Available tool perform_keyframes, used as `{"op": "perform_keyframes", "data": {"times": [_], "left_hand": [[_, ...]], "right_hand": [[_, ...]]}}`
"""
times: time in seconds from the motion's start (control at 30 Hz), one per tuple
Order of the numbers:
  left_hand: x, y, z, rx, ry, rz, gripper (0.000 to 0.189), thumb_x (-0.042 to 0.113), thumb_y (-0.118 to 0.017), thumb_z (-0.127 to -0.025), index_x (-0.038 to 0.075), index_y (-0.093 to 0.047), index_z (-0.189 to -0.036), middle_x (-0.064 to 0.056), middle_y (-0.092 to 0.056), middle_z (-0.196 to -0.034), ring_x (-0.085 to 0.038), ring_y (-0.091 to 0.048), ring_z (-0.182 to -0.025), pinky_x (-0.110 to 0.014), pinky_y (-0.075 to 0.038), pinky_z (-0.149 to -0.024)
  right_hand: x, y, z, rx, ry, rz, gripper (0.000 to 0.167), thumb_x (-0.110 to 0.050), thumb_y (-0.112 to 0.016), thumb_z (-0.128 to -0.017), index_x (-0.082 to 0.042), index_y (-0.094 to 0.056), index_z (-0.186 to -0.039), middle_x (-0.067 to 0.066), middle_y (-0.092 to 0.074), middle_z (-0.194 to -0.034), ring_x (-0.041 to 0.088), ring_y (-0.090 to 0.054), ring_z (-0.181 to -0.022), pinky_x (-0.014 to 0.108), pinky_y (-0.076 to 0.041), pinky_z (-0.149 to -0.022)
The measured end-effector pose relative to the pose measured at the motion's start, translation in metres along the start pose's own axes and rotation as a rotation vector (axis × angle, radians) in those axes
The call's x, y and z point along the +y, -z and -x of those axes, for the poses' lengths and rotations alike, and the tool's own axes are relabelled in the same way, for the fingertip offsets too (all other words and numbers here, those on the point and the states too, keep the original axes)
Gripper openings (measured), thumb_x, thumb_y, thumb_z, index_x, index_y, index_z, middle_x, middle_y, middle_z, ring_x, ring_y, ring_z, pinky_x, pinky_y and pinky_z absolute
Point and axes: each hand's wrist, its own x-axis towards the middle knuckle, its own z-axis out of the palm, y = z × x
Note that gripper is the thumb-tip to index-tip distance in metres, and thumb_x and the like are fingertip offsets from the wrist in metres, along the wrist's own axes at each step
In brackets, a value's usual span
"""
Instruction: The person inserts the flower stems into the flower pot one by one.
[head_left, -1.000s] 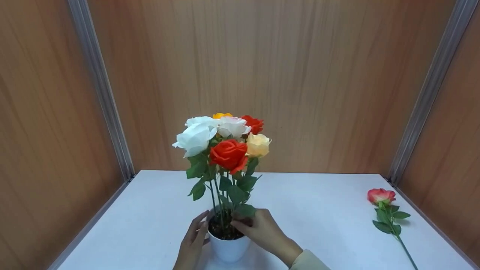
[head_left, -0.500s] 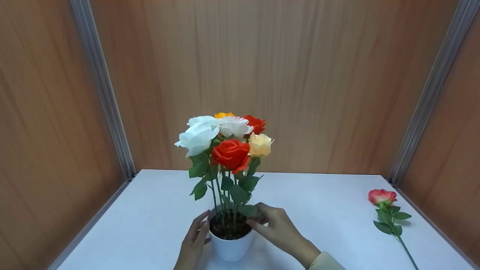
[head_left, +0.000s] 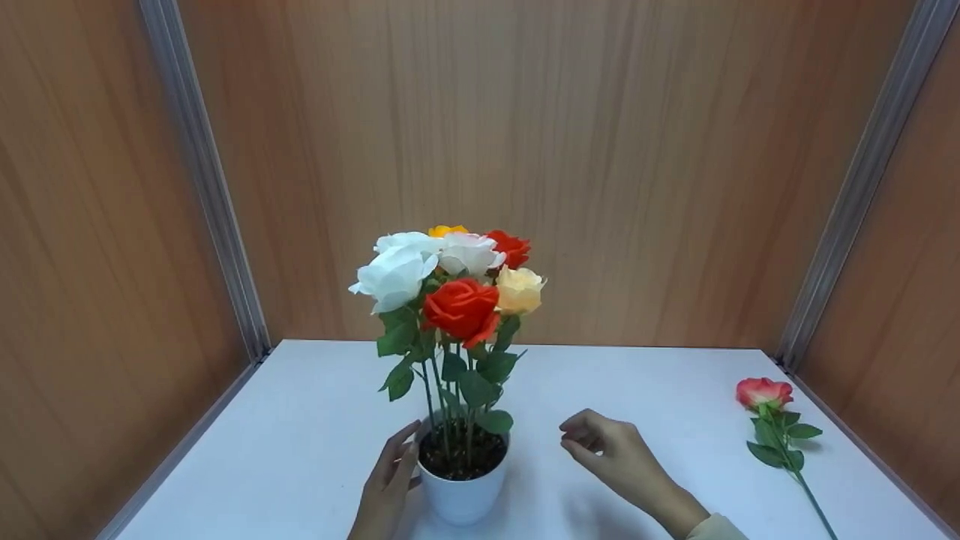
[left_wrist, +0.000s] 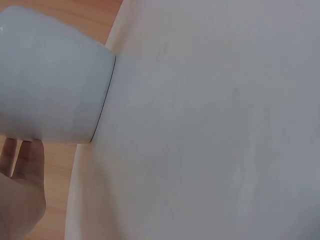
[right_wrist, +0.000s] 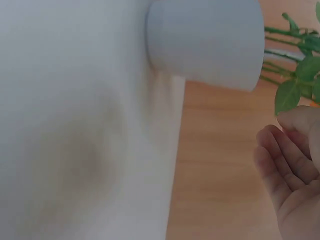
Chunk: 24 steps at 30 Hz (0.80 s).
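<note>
A white pot (head_left: 459, 496) with dark soil stands at the front middle of the table in the head view. Upright in it are artificial roses: white (head_left: 394, 277), orange, pale yellow (head_left: 519, 290) and red (head_left: 461, 309), with green leaves. My left hand (head_left: 386, 480) rests against the pot's left side; in the left wrist view its fingers (left_wrist: 31, 157) touch the wall of the pot. Right of the pot, my right hand (head_left: 619, 457) hangs above the table, fingers loosely bent and nothing in them. The right wrist view shows its palm, with a leaf (right_wrist: 287, 95) beyond the thumb.
A pink-red rose (head_left: 763, 391) with a long leafy stem lies near the table's right edge. Wood-grain panels (head_left: 525, 150) with grey metal corner posts (head_left: 206, 180) enclose the white table (head_left: 322, 405) at the back and both sides.
My right hand has let go among the stems and drawn back to the right, away from the pot. The left hand stays at the pot; the flowers have barely shifted.
</note>
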Motion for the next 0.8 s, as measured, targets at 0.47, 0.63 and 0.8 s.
{"op": "perform_keyframes", "data": {"times": [0.47,0.63,0.8], "left_hand": [[0.001,0.001,0.001,0.011,-0.008,-0.010,0.073,0.069,-0.042,-0.098,0.020,-0.039,-0.152,-0.016,-0.053,-0.134,-0.043,-0.051,-0.128,-0.053,-0.054,-0.095],[0.001,0.002,0.000,0.008,-0.016,-0.012,0.074,0.069,-0.043,-0.098,0.020,-0.039,-0.152,-0.016,-0.053,-0.134,-0.042,-0.051,-0.127,-0.053,-0.053,-0.096],[0.001,0.002,0.000,0.011,-0.013,-0.016,0.074,0.069,-0.043,-0.097,0.020,-0.039,-0.153,-0.016,-0.053,-0.135,-0.042,-0.050,-0.129,-0.053,-0.053,-0.096]], "right_hand": [[0.071,0.067,0.044,0.119,-0.276,0.140,0.010,-0.008,-0.074,-0.092,-0.011,-0.070,-0.101,-0.002,-0.072,-0.089,0.008,-0.068,-0.079,0.021,-0.058,-0.069],[0.094,0.094,0.060,0.124,-0.434,0.202,0.011,-0.006,-0.071,-0.092,-0.006,-0.070,-0.103,0.001,-0.071,-0.089,0.013,-0.067,-0.080,0.024,-0.058,-0.071],[0.120,0.119,0.078,0.125,-0.480,0.267,0.015,-0.007,-0.071,-0.092,-0.001,-0.069,-0.105,0.004,-0.072,-0.089,0.019,-0.068,-0.083,0.029,-0.060,-0.071]]}}
